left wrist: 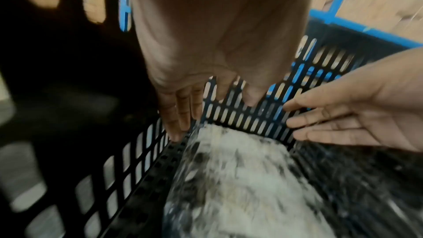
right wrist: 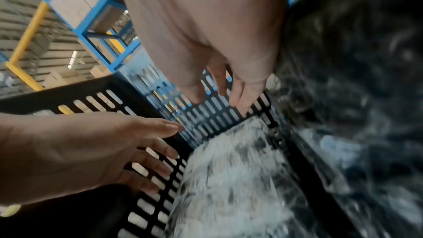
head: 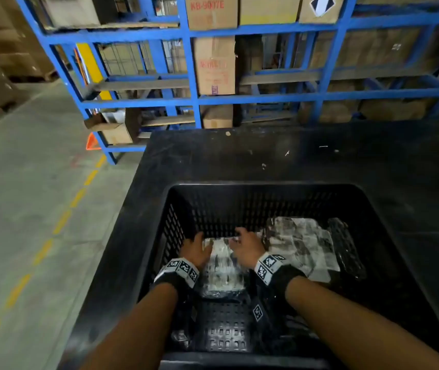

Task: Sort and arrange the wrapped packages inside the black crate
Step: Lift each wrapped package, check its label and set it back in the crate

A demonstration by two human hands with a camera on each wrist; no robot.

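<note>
Both hands are down in the black crate [head: 389, 236] at lower centre. The left hand [head: 197, 249] and right hand [head: 246, 247] flank a wrapped package [head: 222, 265], fingers spread, gripping nothing. Only the head view shows the bigger package [head: 301, 244] to its right; the wrist views reveal straight fingers [left wrist: 176, 113] near the slotted wall.

Bare forearms; each wrist wears a black strap [head: 287, 276] carrying white blocks [head: 183, 268] printed with black-and-white square markers.
</note>
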